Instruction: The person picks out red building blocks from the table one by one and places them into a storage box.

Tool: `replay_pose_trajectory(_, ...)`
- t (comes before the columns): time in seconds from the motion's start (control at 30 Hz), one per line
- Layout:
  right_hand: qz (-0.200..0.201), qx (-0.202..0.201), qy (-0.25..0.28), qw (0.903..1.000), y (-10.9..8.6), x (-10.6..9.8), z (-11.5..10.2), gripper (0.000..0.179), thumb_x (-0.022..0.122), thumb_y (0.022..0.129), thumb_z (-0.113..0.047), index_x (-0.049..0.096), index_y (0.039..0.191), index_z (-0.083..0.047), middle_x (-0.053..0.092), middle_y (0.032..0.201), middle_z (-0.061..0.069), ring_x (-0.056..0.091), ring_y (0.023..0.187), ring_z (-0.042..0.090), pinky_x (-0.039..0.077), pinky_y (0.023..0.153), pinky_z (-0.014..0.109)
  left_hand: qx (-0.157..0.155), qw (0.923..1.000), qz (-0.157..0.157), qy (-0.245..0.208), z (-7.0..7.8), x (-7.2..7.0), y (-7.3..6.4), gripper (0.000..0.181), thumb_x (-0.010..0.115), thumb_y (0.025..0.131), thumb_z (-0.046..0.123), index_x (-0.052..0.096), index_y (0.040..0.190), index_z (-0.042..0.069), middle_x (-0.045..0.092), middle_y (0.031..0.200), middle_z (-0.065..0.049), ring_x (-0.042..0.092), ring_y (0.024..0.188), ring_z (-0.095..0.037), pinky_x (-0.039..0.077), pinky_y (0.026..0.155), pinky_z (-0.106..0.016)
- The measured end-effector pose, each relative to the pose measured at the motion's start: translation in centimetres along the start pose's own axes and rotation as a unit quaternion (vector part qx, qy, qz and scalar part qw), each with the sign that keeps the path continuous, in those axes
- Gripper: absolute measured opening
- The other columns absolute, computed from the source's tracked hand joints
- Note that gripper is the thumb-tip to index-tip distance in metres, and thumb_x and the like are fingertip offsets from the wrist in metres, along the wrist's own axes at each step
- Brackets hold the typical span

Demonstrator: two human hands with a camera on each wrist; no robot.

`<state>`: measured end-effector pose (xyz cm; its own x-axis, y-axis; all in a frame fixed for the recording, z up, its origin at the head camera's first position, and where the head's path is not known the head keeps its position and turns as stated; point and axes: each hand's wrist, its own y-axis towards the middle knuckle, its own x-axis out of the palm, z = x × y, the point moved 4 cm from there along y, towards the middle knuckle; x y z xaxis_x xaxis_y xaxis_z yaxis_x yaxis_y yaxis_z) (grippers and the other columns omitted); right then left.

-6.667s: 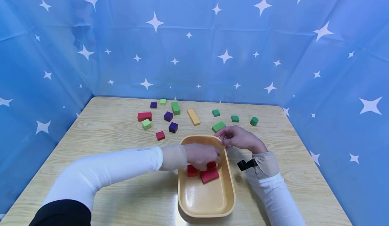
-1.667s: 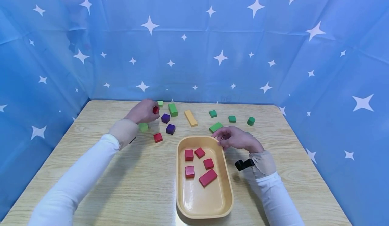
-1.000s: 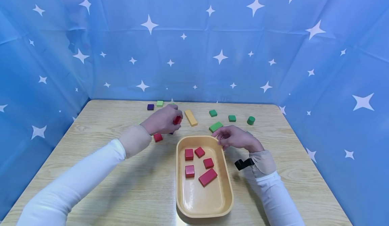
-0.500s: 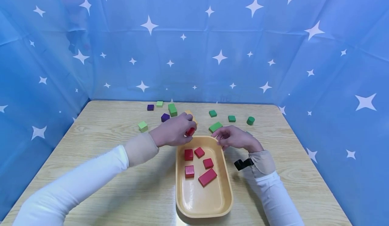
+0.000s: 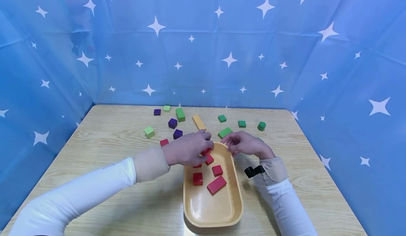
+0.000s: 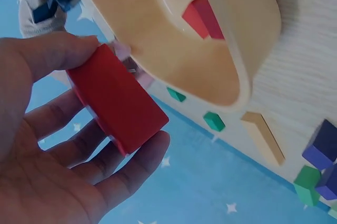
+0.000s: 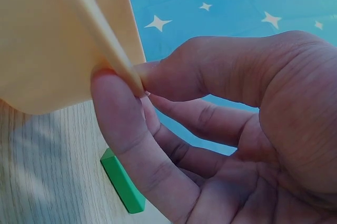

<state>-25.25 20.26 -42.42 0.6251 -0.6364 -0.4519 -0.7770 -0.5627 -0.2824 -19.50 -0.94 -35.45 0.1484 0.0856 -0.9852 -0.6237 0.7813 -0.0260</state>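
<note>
My left hand holds a red rectangular block between thumb and fingers, over the far left end of a tan plastic tray. Several red blocks lie inside the tray, among them a long one and a cube; my left hand partly covers one near the far end. At the tray's far right corner, my right hand pinches the rim between thumb and index finger. Another red block lies on the table just beyond my left wrist, partly covered.
Beyond the tray are purple cubes, light green blocks, a yellow-orange bar and a green block. Darker green pieces, including a cylinder, lie toward the far right. A blue starry curtain encloses the table.
My left hand took up the red block from the far left of the table and carried it right and nearer, to over the tray. My right hand stays at the rim.
</note>
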Motion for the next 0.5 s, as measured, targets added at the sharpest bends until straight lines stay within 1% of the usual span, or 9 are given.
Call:
replay_pose_trajectory(0.13,0.002,0.007,0.004,1.0000,0.0,-0.1,0.0,0.033,0.056,0.097,0.002,0.064,0.129,-0.002,0.063,0.099,0.012,0.066,0.087,0.023,0.061,0.082,0.052,0.026,0.9996,-0.010,0.007,1.0,0.3,0.0,0.020,0.077,0.090,0.025,0.074,0.107,0.016,0.059,0.097,0.001,0.050,0.091,-0.013,0.048,0.067,-0.019)
replay_pose_trajectory(0.23,0.002,0.007,0.006,1.0000,0.0,-0.1,0.0,0.033,0.056,0.097,0.003,0.064,0.129,0.000,0.063,0.100,0.012,0.065,0.087,0.023,0.061,0.082,0.053,0.048,0.9985,-0.021,0.015,1.7,0.6,-0.1,0.021,0.077,0.090,0.025,0.073,0.109,0.017,0.060,0.099,0.001,0.050,0.091,-0.013,0.047,0.069,-0.019)
replay_pose_trajectory(0.37,0.002,0.007,0.007,1.0000,0.0,-0.2,0.0,0.033,0.057,0.097,0.002,0.064,0.129,0.000,0.062,0.099,0.012,0.065,0.088,0.023,0.061,0.083,0.053,0.081,0.9955,-0.039,0.032,2.7,1.1,-0.3,0.023,0.076,0.091,0.027,0.073,0.112,0.017,0.060,0.101,0.003,0.050,0.093,-0.012,0.046,0.072,-0.020)
replay_pose_trajectory(0.5,0.000,0.005,0.006,1.0000,0.0,-0.2,0.1,0.033,0.056,0.098,0.003,0.064,0.130,0.000,0.062,0.100,0.014,0.065,0.087,0.023,0.061,0.083,0.052,0.104,0.9921,-0.051,0.048,3.9,1.6,-0.5,0.021,0.075,0.092,0.031,0.073,0.110,0.021,0.060,0.102,0.005,0.050,0.097,-0.011,0.044,0.072,-0.019)
